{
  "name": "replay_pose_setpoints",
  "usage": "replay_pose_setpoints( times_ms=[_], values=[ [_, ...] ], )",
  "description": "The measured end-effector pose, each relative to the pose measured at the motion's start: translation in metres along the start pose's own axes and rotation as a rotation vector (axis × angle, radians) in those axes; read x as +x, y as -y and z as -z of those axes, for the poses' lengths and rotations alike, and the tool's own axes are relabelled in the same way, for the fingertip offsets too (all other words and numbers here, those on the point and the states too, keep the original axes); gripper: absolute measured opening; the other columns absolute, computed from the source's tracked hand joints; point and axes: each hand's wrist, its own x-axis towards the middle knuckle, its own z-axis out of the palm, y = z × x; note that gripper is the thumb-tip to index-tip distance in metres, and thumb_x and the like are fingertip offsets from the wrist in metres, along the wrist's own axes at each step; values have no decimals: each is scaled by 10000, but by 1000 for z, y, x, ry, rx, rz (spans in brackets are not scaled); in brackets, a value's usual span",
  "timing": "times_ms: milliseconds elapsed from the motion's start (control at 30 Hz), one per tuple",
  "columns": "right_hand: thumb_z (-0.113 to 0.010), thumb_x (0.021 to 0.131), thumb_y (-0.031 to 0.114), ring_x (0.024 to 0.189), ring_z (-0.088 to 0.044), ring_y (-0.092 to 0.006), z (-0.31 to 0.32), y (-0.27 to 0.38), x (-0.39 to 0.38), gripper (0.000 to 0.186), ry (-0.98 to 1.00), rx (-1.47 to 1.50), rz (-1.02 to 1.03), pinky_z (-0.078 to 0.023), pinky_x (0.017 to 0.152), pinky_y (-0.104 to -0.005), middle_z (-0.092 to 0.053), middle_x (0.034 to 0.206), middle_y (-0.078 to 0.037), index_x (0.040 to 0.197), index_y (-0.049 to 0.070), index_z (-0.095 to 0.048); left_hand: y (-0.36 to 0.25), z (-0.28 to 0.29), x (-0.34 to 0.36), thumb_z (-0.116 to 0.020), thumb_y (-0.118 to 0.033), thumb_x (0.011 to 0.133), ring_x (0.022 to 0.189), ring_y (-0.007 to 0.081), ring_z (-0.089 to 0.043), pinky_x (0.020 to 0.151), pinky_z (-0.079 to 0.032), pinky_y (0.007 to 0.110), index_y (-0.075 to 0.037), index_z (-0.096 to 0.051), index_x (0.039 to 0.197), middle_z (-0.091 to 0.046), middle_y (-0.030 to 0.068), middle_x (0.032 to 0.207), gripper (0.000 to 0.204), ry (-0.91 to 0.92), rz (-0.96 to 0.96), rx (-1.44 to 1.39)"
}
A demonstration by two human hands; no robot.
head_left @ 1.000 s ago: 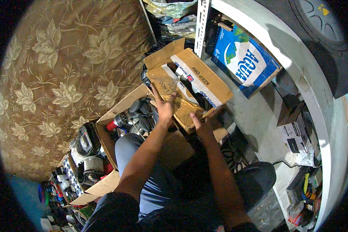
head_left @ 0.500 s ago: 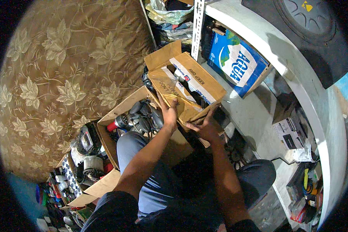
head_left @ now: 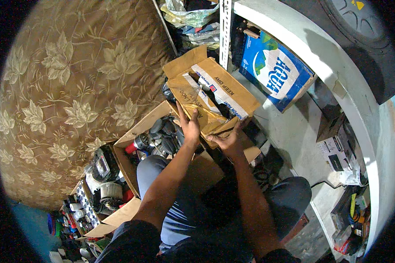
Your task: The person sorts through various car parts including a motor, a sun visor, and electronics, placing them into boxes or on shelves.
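Both hands grip a tilted brown cardboard box (head_left: 215, 79) with printed tape, crinkled clear wrapping, a raised flap and a dark gap across its top. My left hand (head_left: 189, 125) has its fingers on the box's near left side. My right hand (head_left: 226, 139) is closed on the near right corner. Just below and left, an open carton (head_left: 130, 129) holds black parts and a red cylindrical item (head_left: 131, 147). Some of its contents are hidden under the held box and my arms.
A patterned brown mattress (head_left: 61, 105) stands at left, beside boxes of parts (head_left: 112, 193). At right are a curved white shelf (head_left: 360, 131) with a blue carton (head_left: 294, 83), small boxes (head_left: 331, 153) and tools, and a tire (head_left: 377, 65) above. Bags (head_left: 193, 33) lie at the back.
The held box has moved slightly leftward in the view. My right hand's fingers have shifted from the box's front to wrap round its near right corner.
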Motion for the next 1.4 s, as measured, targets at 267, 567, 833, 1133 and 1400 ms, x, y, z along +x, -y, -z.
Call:
replay_pose_setpoints(
  times_ms=[267, 567, 833, 1133, 1400],
  values=[
    [-942, 669, 381, 1249, -540, -376, 2, -12, 5, 1163, -43, -236, 331, -415, 1094, -419, -485, 1409, -256, 1452, -130, -253, 14, 0, -22, -578, 27, 940, 1465, 281, -289, 1193, -243, 361, -139, -3, 1635, -143, 165, 1668, 918, -3, -157, 336],
    [-928, 584, 593, 1489, -239, -406, 3, 14, 5, 1561, 107, -204, -178, -227, 1230, -408, -168, 1595, -336, 1525, -122, 93, 13, 8, -21, -608, 12, 932, 1475, 300, -270, 1206, -222, 370, -118, -50, 1633, -154, 180, 1663, 905, -15, -238, 373],
    [-828, 733, 576, 1476, -272, -456, 46, 6, -4, 1337, 154, -354, -150, -276, 1212, -436, -227, 1544, -420, 1508, -185, -48, -9, -19, -23, -701, -48, 855, 1350, 349, -443, 1140, -351, 392, -27, -133, 1607, -307, 240, 1581, 943, -17, -183, 363],
    [-727, 861, 172, 1347, -480, -447, 131, -89, -51, 800, -59, -498, 196, -398, 1134, -451, -457, 1477, -311, 1519, -46, -327, -63, -123, -108, -646, -58, 858, 1497, 493, -180, 1224, -145, 551, -39, -241, 1582, -217, 337, 1597, 830, 144, -692, 562],
    [-730, 899, 431, 1430, -388, -428, 192, 53, -107, 813, -82, -420, -340, -338, 1179, -489, -380, 1550, -275, 1529, 60, -374, -36, -166, -161, -655, -69, 864, 1472, 487, -239, 1211, -204, 537, -49, -288, 1563, -273, 342, 1564, 789, 386, -424, 392]
  ],
)
